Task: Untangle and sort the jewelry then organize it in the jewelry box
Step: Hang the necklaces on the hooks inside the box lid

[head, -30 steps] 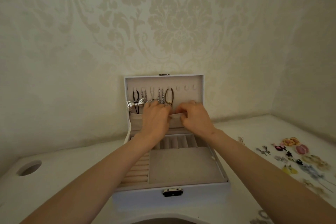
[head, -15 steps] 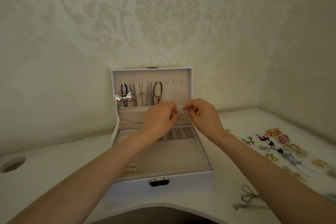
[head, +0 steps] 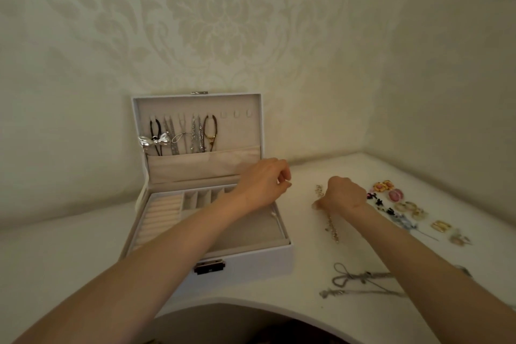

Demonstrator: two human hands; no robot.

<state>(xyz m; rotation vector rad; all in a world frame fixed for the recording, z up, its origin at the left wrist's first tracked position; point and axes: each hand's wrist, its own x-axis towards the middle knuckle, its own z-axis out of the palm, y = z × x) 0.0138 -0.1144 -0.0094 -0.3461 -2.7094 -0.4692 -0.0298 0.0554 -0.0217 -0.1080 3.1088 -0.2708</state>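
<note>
Box [head: 245,265], lid up, on table [head: 304,262]. Your left hand [head: 265,184]: loosely curled, empty. Your right hand [head: 344,195]: pinching chain [head: 331,225].

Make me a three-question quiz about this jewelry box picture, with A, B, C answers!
1. Where do the earrings lie? A) on the floor B) on the table, right of the jewelry box C) hanging on the wall
2. How many hooks in the lid are bare? A) one B) six C) three
3. The jewelry box is: A) open B) latched shut C) upside down
Answers: 1 B, they are spread on the tabletop beside the box; 2 C, three hooks at the right end carry nothing; 3 A, the lid stands upright, necklaces hanging inside.
</note>
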